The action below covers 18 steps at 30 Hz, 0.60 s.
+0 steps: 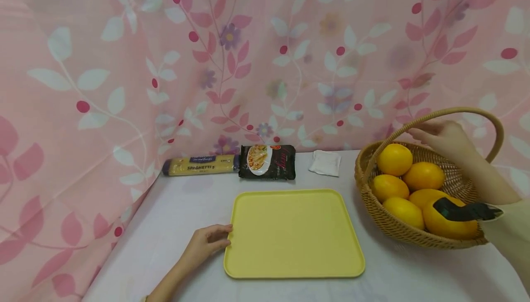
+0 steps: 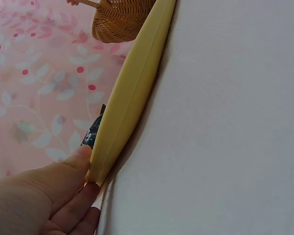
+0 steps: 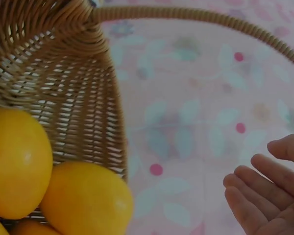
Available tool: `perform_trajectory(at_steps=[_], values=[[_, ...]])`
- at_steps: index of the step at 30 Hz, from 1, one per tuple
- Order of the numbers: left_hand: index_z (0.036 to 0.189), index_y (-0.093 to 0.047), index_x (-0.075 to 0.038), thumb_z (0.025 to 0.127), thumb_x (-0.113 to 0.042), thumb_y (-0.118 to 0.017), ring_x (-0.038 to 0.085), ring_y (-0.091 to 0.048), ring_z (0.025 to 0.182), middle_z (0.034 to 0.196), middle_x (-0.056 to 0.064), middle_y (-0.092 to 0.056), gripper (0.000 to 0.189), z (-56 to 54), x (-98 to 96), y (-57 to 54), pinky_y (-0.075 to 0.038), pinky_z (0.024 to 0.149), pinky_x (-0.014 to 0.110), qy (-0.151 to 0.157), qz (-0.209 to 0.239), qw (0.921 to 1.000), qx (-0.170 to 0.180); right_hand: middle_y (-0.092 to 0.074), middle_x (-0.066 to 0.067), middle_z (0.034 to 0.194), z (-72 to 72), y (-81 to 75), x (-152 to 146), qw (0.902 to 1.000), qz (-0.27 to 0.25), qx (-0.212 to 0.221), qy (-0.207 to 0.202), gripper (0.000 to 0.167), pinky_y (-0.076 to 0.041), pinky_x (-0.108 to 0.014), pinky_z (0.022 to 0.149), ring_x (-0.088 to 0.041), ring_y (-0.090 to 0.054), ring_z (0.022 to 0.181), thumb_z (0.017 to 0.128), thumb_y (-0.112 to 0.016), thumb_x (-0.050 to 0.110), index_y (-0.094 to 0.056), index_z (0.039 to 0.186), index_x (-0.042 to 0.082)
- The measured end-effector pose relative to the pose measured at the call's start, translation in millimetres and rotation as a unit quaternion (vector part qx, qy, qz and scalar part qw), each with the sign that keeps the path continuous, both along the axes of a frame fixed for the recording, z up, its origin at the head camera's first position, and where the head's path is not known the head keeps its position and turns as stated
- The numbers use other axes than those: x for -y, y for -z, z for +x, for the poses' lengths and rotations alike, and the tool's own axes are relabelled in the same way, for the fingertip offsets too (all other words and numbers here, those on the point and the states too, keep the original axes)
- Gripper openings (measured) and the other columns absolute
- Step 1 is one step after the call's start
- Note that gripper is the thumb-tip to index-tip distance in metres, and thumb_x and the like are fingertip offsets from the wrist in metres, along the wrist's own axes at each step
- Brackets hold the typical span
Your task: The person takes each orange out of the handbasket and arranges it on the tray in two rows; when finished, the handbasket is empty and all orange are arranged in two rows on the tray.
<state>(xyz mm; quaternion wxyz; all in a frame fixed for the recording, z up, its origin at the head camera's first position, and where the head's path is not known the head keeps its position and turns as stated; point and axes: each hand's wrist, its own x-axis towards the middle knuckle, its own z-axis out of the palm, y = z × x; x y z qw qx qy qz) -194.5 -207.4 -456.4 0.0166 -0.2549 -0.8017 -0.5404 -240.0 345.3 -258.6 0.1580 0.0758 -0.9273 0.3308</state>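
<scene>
Yellow in the head view, our tray (image 1: 294,235) lies on the bench (image 1: 186,205), left of the fruit (image 1: 395,159) basket (image 1: 389,225). Left wrist view: our left hand (image 2: 49,193) pinches the tray; light, level pressure should steady it. Right wrist view: our right hand (image 3: 269,191) is loose, grasping nothing; we'd best avoid knocking the handle (image 3: 196,14)

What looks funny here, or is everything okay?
Nothing stands out. The yellow fruit sits inside the basket, the spaghetti packet and black packet lie along the back, and I see nothing spilled on the yellow tray.
</scene>
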Motion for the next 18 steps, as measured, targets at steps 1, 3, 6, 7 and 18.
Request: perform_trajectory(at_steps=[1,3,6,7,18], values=[[0.102,-0.062,0.004,0.074,-0.007,-0.071,0.023,-0.057,0.100,0.108,0.019,-0.059,0.031,0.1,-0.2,-0.2,-0.049,0.082,0.030,-0.004,0.000,1.0000,-0.001,-0.052,-0.032,0.112,-3.6,1.8,-0.3,1.0000,-0.001,-0.002,0.000,0.048,-0.050,-0.023,0.070,-0.008,-0.058,0.080,0.091,-0.052,0.032,-0.051,0.121,-0.006],[0.101,-0.062,0.005,0.074,-0.007,-0.071,0.025,-0.057,0.099,0.108,0.020,-0.059,0.031,0.8,-1.2,-0.8,-0.049,0.082,0.031,-0.010,0.002,0.9999,-0.004,-0.049,-0.033,0.114,-10.9,5.5,-1.4,1.0000,-0.005,-0.004,-0.005,0.049,-0.049,-0.042,0.080,-0.026,-0.056,0.093,0.091,-0.052,0.032,-0.050,0.121,-0.007],[0.102,-0.061,0.006,0.074,-0.007,-0.071,0.026,-0.058,0.098,0.108,0.020,-0.059,0.032,2.1,-3.1,-1.3,-0.049,0.082,0.030,-0.024,0.000,0.9997,-0.004,-0.045,-0.032,0.120,-19.7,10.2,-0.9,0.9997,-0.024,0.002,-0.009,0.052,-0.034,-0.063,0.085,-0.047,-0.040,0.108,0.090,-0.053,0.034,-0.049,0.122,-0.006],[0.102,-0.061,0.006,0.074,-0.007,-0.071,0.026,-0.058,0.098,0.109,0.020,-0.059,0.032,2.4,-3.7,-1.4,-0.049,0.083,0.029,-0.029,-0.001,0.9996,-0.002,-0.045,-0.031,0.121,-22.2,11.7,-0.9,0.9995,-0.030,0.003,-0.008,0.052,-0.034,-0.062,0.086,-0.046,-0.040,0.109,0.089,-0.054,0.034,-0.049,0.123,-0.005],[0.106,-0.060,0.007,0.073,-0.003,-0.072,0.030,-0.058,0.097,0.107,0.019,-0.060,0.037,4.9,-7.8,-4.0,-0.050,0.081,0.029,-0.049,-0.004,0.9981,0.037,-0.040,-0.039,0.119,-36.5,29.4,-5.6,0.9991,0.003,0.026,0.032,0.065,-0.029,-0.065,0.088,-0.052,-0.034,0.108,0.089,-0.050,0.040,-0.040,0.126,-0.012]])
